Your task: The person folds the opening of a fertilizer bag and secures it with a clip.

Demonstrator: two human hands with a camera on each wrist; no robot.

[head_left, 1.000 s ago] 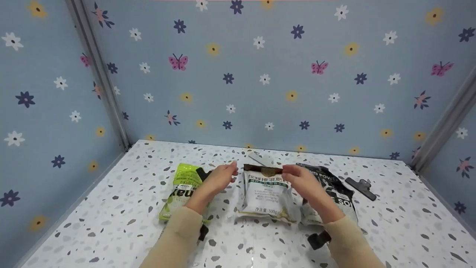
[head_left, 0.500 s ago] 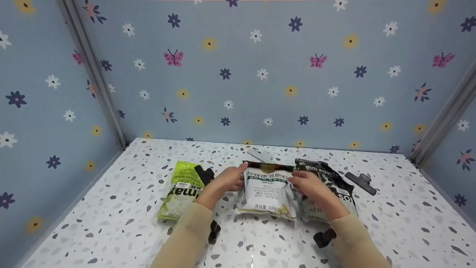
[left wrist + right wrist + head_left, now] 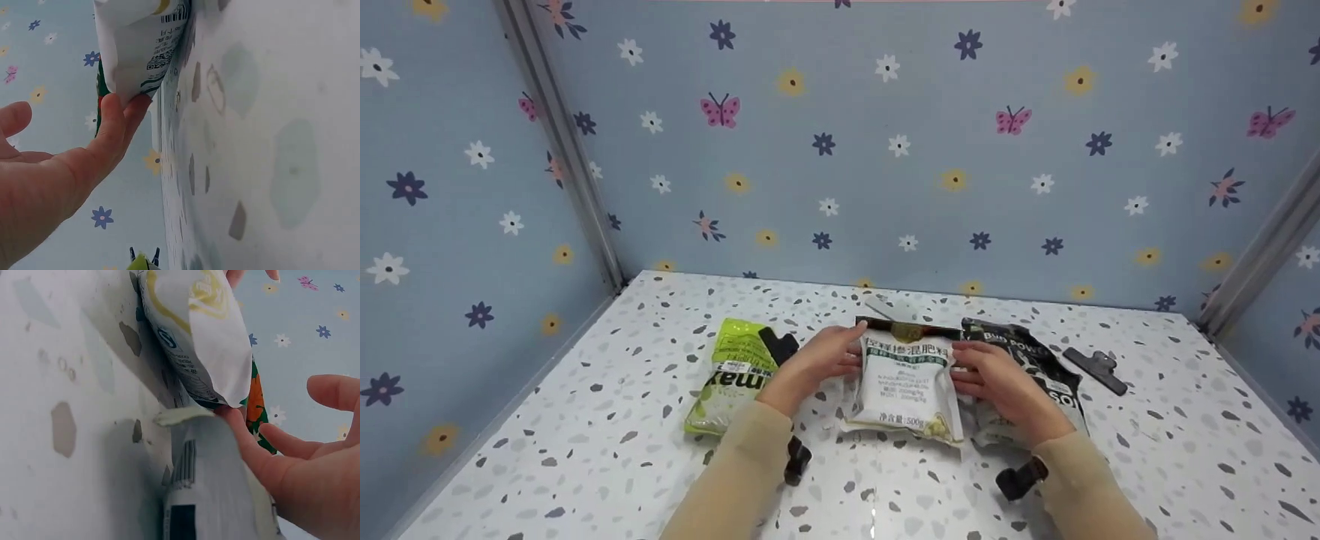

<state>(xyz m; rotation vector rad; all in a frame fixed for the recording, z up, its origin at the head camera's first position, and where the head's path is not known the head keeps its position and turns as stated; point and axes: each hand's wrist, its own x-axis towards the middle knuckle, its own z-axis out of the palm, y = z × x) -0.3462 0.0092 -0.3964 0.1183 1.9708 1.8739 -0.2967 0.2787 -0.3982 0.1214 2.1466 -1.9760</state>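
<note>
A white fertilizer bag (image 3: 907, 382) with a dark top band lies in the middle of the table, between my two hands. My left hand (image 3: 819, 360) is at its left side; in the left wrist view the fingertips (image 3: 112, 107) touch the bag's edge and the thumb stands away. On the other side, my right hand (image 3: 997, 375) reaches the bag's right edge. The right wrist view shows a fingertip touching the white bag (image 3: 230, 354), with the thumb apart. The fingers' undersides beneath the bag are partly hidden.
Left of the hands lies a lime-green bag (image 3: 727, 386) with a black clip (image 3: 778, 345) at its right edge. A black-and-white soil bag (image 3: 1009, 339) lies partly under my right arm. Farther right is another dark clip (image 3: 1096, 369). Behind the white bag rests a pale flat object (image 3: 889, 306).
Both hands have come down from above the bag's upper corners to its two sides and now touch it. The camera view has shifted slightly. The other bags and clips stay put.
</note>
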